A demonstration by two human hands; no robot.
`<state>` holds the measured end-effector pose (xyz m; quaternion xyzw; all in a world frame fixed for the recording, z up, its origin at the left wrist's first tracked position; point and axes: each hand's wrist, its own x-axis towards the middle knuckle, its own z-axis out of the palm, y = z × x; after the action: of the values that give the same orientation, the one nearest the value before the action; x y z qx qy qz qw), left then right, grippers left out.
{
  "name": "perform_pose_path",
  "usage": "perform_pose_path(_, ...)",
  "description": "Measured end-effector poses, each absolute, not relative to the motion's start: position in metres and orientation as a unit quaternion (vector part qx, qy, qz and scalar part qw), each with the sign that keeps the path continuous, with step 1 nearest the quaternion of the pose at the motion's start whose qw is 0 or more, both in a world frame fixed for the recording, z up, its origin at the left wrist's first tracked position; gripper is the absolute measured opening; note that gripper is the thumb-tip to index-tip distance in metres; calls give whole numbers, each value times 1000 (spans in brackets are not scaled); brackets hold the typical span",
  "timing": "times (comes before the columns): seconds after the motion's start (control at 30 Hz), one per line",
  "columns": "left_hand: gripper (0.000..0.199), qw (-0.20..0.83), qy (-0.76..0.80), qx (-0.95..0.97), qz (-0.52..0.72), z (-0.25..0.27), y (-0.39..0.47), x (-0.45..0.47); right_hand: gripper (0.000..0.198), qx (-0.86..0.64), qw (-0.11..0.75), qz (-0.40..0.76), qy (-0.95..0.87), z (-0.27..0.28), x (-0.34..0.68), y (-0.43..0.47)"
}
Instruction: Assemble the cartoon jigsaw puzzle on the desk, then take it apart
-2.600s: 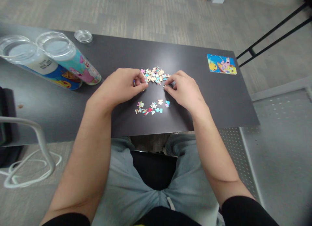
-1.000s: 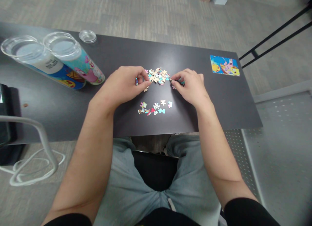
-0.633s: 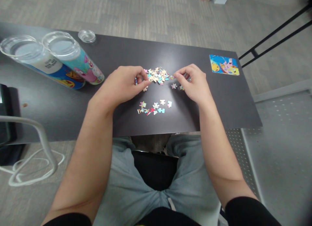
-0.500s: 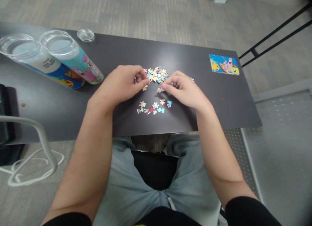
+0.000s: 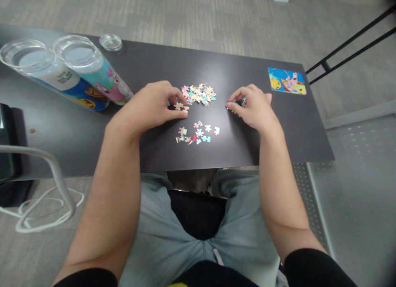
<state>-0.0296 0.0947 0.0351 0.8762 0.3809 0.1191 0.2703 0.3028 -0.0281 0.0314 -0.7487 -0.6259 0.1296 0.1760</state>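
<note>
My left hand (image 5: 157, 102) rests at the left side of a heap of jigsaw puzzle pieces (image 5: 199, 93). Its thumb and forefinger are apart, with several loose pieces (image 5: 181, 107) lying between and beside them. To the right of the heap, my right hand (image 5: 252, 105) curls low over another small cluster of puzzle pieces (image 5: 243, 102). Thumb and forefinger come together there at a puzzle piece, partly hidden by the fingers. Nearer to me, a loose group of pieces (image 5: 199, 132) lies spread out, several face up in pink, red and light blue.
Two clear-topped cartoon tubes (image 5: 113, 82) stand at the left of the dark table (image 5: 235, 152). A round clear lid (image 5: 110, 42) lies by the far edge. A cartoon picture card (image 5: 287, 80) lies at the right. A white cable (image 5: 58, 183) loops at lower left.
My right hand has let go of a puzzle piece in the near group and moved right to the side cluster. My left thumb and forefinger have spread apart.
</note>
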Motion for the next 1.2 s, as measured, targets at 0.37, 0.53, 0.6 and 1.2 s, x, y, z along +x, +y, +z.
perform_pose_path(0.37,32,285,365,875,140,36,90,-26,9,-737,188,137,-635,42,298,-32)
perform_pose_path(0.53,25,308,356,875,114,45,82,-20,13,-717,188,134,-658,39,290,-30)
perform_pose_path(0.6,28,322,353,872,102,47,80,-22,12,-712,185,118,-667,38,288,-29)
perform_pose_path(1.2,31,260,408,865,134,35,92,-43,32,-513,91,237,-820,56,234,-40)
